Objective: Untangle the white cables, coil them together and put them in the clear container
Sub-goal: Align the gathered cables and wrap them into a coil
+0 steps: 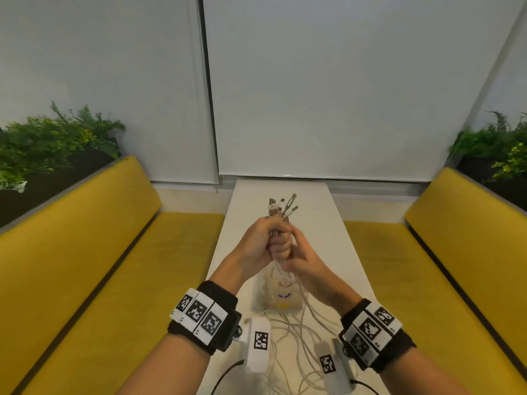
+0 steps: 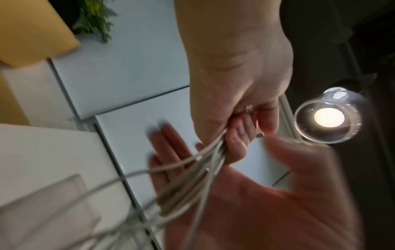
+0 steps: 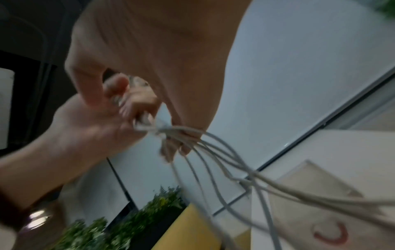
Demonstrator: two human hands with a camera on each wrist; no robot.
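Observation:
My left hand (image 1: 263, 242) is raised over the white table (image 1: 322, 212) and grips a bunch of white cables (image 1: 288, 334) in its fist, just below their plugs (image 1: 282, 208), which stick up. The strands hang down to the table in loose loops. Just below the fist is my right hand (image 1: 306, 265). In the left wrist view its fingers (image 2: 169, 152) are straight, the thumb is spread, and the cables (image 2: 192, 177) run across the palm. The clear container (image 1: 281, 299) stands on the table under both hands, and some strands trail past it.
Yellow benches (image 1: 114, 252) (image 1: 433, 246) run along both sides of the narrow table. Planters with green leaves (image 1: 54, 143) stand behind them. White blinds close the far end. Black leads (image 1: 225, 374) from the wrist cameras lie near the table's front edge.

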